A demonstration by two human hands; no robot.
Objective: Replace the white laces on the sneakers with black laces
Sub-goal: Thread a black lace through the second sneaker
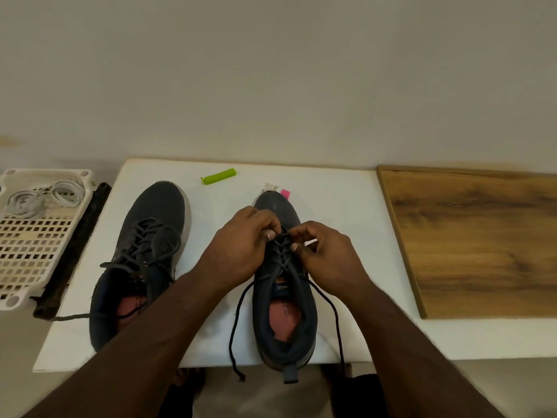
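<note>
Centrally, both hands [283, 245] pinching black lace [281, 248], right sneaker [286, 321]

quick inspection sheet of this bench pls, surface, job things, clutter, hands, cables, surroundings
surface: white board, wooden board at its right.
job's things: left sneaker and right sneaker both carry black laces; white laces coiled in basket.
clutter: green clip, pink item, paper tag.
grip: left hand and right hand each pinch lace on the right sneaker.
cables: nothing seen.
surroundings: plain wall, dark bar beside basket.
</note>
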